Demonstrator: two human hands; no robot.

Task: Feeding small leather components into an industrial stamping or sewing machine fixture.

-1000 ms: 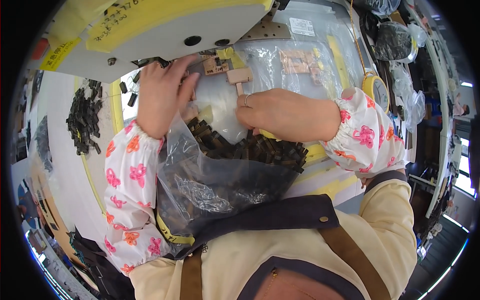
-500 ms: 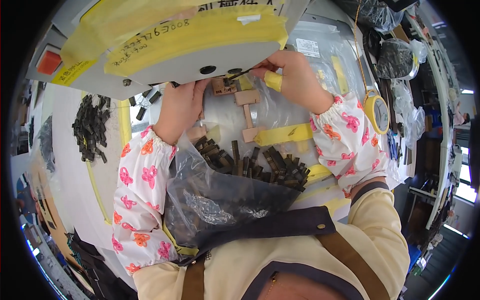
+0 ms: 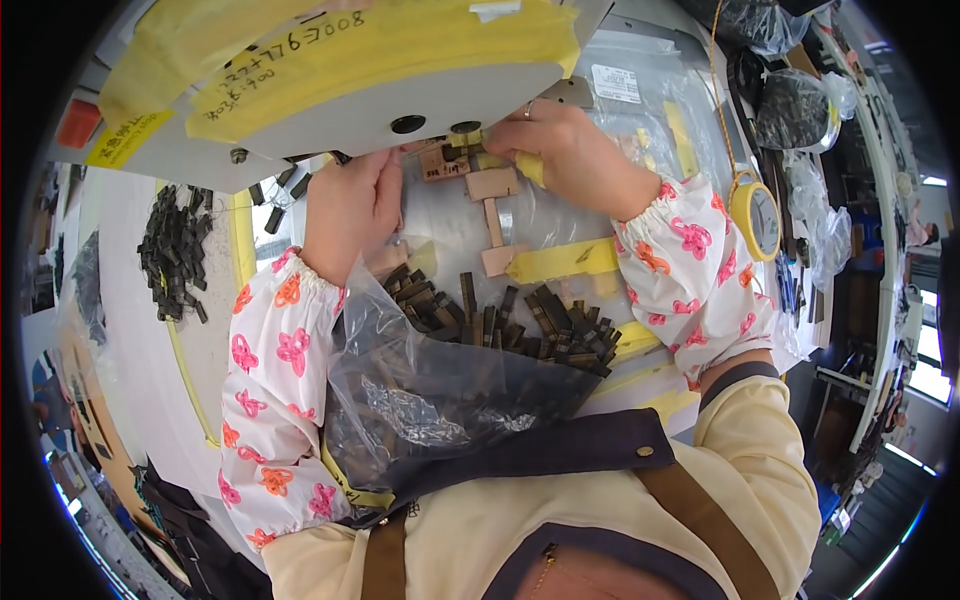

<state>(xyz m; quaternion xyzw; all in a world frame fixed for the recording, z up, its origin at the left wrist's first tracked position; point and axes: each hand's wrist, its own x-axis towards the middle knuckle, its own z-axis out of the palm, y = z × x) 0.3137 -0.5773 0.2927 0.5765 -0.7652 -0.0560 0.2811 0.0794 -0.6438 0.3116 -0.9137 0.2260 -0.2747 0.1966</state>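
Note:
My left hand [image 3: 348,207] and my right hand [image 3: 565,150] meet under the white machine head [image 3: 330,90] wrapped in yellow tape. Their fingertips pinch a small brown piece [image 3: 441,160] beneath the head. Just below it sits a tan I-shaped guide block [image 3: 493,215] on the metal plate. Several dark brown strips [image 3: 510,322] lie heaped in front of my chest, spilling from a clear plastic bag [image 3: 420,400] in my lap. A ring shows on my right hand.
A second pile of dark strips [image 3: 172,252] lies on the white table at the left. A yellow tape measure [image 3: 755,215] hangs at the right, beside clear bags [image 3: 800,110] of dark parts. Yellow tape strips [image 3: 560,262] mark the plate.
My right hand has risen from the strip heap to under the machine head, joining the left hand there. The left hand stayed near the brown piece.

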